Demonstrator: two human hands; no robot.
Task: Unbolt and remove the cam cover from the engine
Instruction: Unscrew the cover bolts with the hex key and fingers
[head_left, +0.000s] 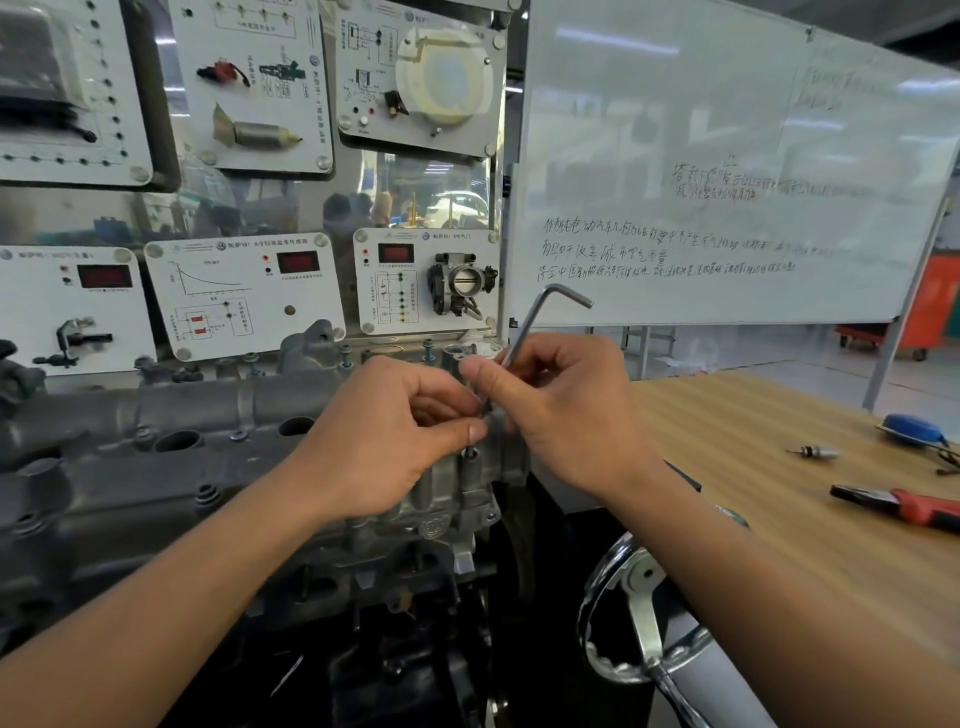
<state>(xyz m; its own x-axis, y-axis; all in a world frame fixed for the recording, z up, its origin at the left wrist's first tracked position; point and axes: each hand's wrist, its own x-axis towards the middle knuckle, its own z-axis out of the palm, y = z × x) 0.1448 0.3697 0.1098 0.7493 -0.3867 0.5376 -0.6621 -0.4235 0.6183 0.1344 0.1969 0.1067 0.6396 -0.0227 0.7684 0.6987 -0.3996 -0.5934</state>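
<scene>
The grey metal cam cover (171, 415) lies across the top of the engine (395, 566), left of centre. An L-shaped hex key (540, 317) stands slanted over the cover's right end, its short arm pointing right at the top. My right hand (561, 410) grips the key's long shaft. My left hand (384, 436) pinches the key's lower end with thumb and fingers just above a bolt (471, 453) in the cover's right end. Several loosened bolts (428, 347) stick up along the cover's far edge.
Training display panels (244, 296) stand right behind the engine. A whiteboard (727, 171) fills the upper right. A wooden table (753, 467) on the right carries red-handled pliers (904, 506), a small metal part (815, 451) and a blue tool (911, 428). A chrome handwheel (639, 613) sits below my right forearm.
</scene>
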